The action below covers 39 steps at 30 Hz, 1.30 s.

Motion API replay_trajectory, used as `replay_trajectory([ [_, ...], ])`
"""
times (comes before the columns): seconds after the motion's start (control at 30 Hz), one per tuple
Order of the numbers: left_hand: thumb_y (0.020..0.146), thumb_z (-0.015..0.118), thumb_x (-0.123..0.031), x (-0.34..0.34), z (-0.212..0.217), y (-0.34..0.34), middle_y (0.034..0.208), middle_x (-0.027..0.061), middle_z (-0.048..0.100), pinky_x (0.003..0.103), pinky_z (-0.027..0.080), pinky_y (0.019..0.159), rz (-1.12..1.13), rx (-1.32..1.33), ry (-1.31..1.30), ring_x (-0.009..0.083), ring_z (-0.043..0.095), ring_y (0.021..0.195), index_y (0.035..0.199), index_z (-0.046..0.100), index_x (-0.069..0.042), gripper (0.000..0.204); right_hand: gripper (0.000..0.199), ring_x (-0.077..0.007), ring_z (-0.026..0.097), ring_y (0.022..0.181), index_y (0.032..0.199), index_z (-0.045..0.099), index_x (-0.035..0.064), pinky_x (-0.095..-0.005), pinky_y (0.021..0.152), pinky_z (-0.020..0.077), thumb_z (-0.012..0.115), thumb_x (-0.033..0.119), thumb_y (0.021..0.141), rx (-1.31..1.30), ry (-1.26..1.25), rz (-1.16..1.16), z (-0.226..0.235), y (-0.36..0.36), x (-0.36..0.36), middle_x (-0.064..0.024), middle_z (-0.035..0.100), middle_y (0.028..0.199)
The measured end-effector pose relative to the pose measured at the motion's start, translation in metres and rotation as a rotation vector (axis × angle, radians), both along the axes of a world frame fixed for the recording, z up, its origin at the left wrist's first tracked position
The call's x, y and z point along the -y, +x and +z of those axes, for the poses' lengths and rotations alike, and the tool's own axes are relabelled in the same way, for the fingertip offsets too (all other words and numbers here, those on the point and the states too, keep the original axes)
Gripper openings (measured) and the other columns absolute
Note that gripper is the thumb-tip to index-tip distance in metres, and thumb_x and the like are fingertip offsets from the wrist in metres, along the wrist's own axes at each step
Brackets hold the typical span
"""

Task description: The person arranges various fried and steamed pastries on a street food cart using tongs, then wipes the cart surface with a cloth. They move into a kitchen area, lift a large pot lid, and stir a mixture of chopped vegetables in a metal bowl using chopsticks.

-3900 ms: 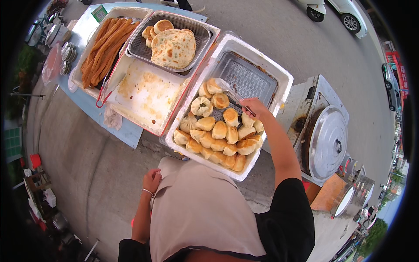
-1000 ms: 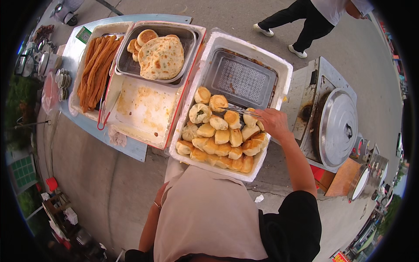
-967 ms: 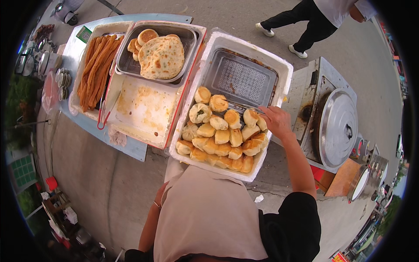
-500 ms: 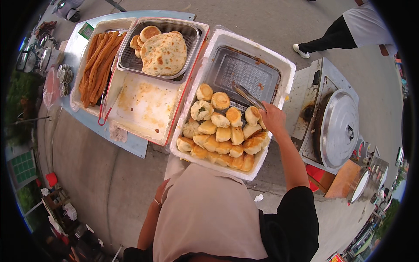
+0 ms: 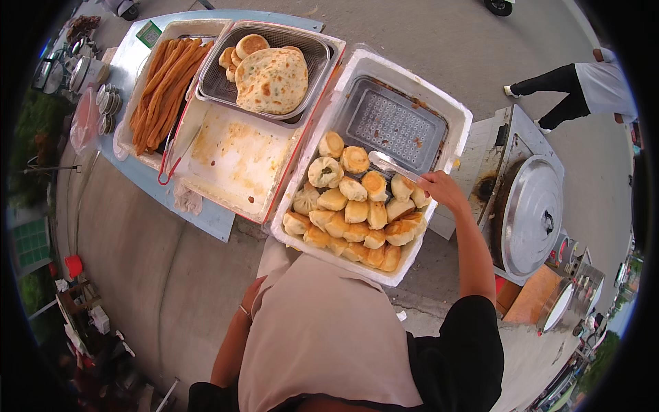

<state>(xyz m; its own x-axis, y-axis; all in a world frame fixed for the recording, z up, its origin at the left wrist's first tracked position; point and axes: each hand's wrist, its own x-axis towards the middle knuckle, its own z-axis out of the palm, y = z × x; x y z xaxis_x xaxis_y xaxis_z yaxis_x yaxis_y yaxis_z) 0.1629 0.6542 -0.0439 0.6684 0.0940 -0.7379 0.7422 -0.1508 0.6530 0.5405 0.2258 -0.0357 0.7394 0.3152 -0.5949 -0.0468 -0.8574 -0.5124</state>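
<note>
The right hand (image 5: 445, 189) grips the tongs (image 5: 395, 166); whether the left hand (image 5: 252, 294) is curled is unclear. Buns (image 5: 355, 211) look light, soft, easily torn: pinch sides gently.

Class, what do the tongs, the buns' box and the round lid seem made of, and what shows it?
Tongs: metal, probably polished steel, judging by bright glare. Box: likely white foam, matte, with thick walls. Lid: silvery metal, perhaps aluminium, softly shiny with broad reflections.
</note>
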Motion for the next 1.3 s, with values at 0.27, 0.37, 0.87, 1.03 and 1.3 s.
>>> replay_trajectory([
  [0.27,0.092,0.051,-0.021,-0.005,-0.008,-0.014,0.11,0.0098,0.061,0.028,0.046,0.086,0.078,0.025,-0.073,0.0153,0.057,0.099,0.12,0.053,0.002,0.036,0.036,-0.0066,0.039,0.038,0.065,0.057,0.004,-0.0232,0.035,0.0289,0.055,0.031,0.088,-0.474,0.209,-0.378,-0.001,0.007,-0.014,0.0004,0.052,0.054],
  [0.37,0.092,0.051,-0.021,-0.01,-0.021,-0.024,0.108,0.0102,0.062,0.028,0.046,0.086,0.136,0.032,-0.105,0.0155,0.058,0.098,0.12,0.053,0.001,0.036,0.035,-0.0068,0.039,0.037,0.067,0.059,0.0035,-0.0239,0.034,0.0295,0.056,0.032,0.087,-0.543,0.189,-0.343,0.008,0.016,-0.004,-0.0004,0.052,0.054],
  [0.87,0.091,0.052,-0.021,-0.017,-0.036,-0.026,0.109,0.011,0.061,0.03,0.044,0.087,0.002,0.069,-0.029,0.0175,0.057,0.1,0.118,0.054,0.001,0.035,0.035,-0.0365,0.06,0.086,0.108,0.062,0.0123,-0.0445,0.073,0.0468,0.053,0.038,0.086,0.54,-0.402,-0.343,0.017,0.028,0.031,-0.0171,0.064,0.089],
  [1.03,0.093,0.048,-0.024,-0.021,-0.027,-0.015,0.116,0.0107,0.058,0.03,0.042,0.092,-0.039,-0.079,-0.095,0.0173,0.053,0.106,0.122,0.051,-0.001,0.037,0.04,-0.0381,0.059,0.081,0.111,0.056,0.0041,-0.0423,0.069,0.045,0.048,0.036,0.089,0.493,-0.252,-0.281,0.0,-0.002,0.036,-0.0201,0.062,0.085],
  [1.3,0.094,0.047,-0.026,-0.021,0.032,0.086,0.118,0.0081,0.055,0.029,0.04,0.093,-0.153,0.216,-0.246,0.0156,0.052,0.108,0.125,0.049,-0.005,0.038,0.034,-0.0103,0.045,0.05,0.11,0.05,0.0024,-0.0244,0.045,0.0356,0.043,0.033,0.096,0.118,0.509,-0.739,0.007,-0.076,-0.033,0.0003,0.048,0.066],
])
